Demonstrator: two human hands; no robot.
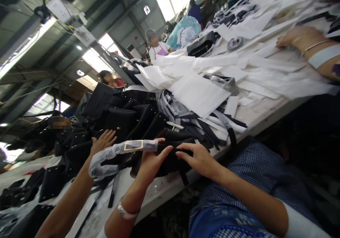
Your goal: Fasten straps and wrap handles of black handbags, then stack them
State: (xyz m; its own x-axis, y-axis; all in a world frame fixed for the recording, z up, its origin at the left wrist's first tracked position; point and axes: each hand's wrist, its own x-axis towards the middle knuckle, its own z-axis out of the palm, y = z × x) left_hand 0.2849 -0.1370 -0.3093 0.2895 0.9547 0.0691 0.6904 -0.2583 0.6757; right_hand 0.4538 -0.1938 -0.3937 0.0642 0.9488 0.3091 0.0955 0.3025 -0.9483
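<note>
Black bag [172, 165] lies flat on the table edge at lower centre of the frame, its wrapped handle [106, 156] in whitish plastic looping left, with a gold-rimmed tag [133, 145] on the wrap.

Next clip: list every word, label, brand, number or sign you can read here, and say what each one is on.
No text here is readable.
Gold-edged label on the wrapped bag handle that the left hand holds: no legible print.
Small red sign on the far wall: too small to read.
White paper sheets: no print visible.
</note>
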